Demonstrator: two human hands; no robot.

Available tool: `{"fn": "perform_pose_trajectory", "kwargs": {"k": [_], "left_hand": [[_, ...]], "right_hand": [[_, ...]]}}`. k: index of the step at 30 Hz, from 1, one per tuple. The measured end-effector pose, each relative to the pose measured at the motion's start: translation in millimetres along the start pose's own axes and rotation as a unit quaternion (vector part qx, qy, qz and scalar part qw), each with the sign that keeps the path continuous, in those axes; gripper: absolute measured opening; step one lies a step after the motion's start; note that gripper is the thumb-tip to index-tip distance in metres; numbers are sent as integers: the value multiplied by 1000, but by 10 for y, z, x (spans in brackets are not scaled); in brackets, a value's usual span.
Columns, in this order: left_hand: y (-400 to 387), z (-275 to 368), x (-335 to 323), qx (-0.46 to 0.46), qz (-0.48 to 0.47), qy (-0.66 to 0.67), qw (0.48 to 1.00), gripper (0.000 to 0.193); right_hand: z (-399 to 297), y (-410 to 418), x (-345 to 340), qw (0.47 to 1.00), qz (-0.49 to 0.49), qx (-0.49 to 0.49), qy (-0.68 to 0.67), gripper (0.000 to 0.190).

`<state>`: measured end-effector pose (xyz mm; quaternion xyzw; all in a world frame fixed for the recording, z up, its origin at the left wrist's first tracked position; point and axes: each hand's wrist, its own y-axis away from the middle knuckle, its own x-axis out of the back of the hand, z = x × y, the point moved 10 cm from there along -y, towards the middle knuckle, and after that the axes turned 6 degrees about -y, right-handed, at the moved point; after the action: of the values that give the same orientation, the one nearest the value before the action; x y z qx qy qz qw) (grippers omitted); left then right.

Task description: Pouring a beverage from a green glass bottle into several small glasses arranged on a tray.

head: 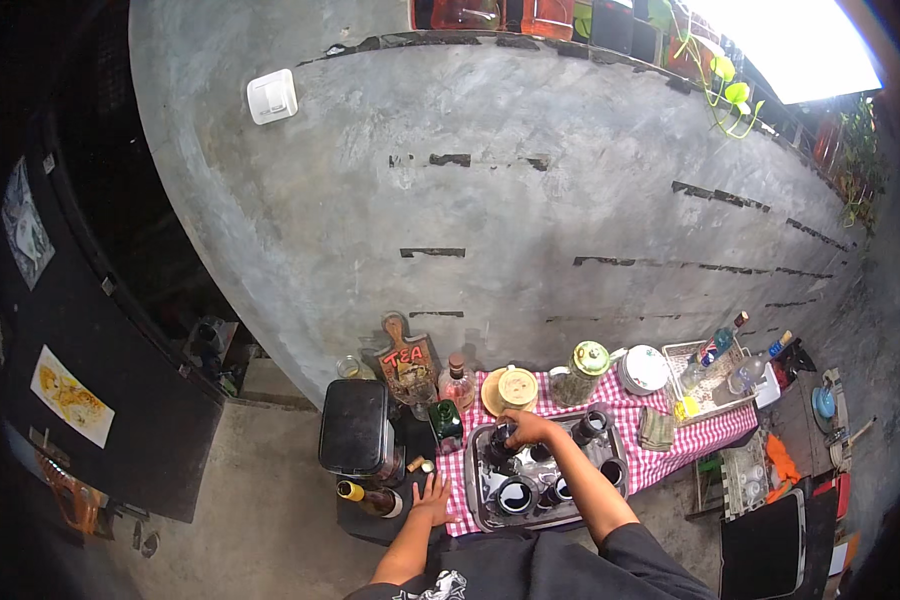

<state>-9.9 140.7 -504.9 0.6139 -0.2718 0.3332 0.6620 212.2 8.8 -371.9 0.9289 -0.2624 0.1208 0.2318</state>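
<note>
My right hand point(523, 429) reaches over a grey serving tray point(474, 491) and grips a dark cup point(502, 441) at the tray's back left. Several more dark cups stand on the tray, among them a large one point(516, 496) at the front left and one point(592, 425) at the back right. My left hand point(433, 499) rests flat with spread fingers at the left edge of the red-and-white checked tablecloth point(456, 517), holding nothing. Small corks point(417, 463) lie just behind it. A green glass bottle point(445, 424) is left of the tray.
A black lidded container point(354, 427) and a yellow-necked bottle point(367, 497) stand at left. Behind the tray are a lidded yellow mug point(517, 388) and a glass pitcher point(579, 375). Stacked plates point(643, 370), a folded cloth point(655, 429) and a basket with bottles point(720, 401) are at right.
</note>
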Motion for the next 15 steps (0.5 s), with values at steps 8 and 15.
{"fn": "perform_pose_trajectory", "kwargs": {"k": [8, 15], "left_hand": [[13, -33, -27, 1, 8, 18, 1000, 120], [14, 4, 53, -1, 0, 13, 1000, 121]], "right_hand": [[-40, -10, 0, 999, -4, -17, 30, 62], [-74, 28, 98, 998, 19, 19, 60, 61]]}}
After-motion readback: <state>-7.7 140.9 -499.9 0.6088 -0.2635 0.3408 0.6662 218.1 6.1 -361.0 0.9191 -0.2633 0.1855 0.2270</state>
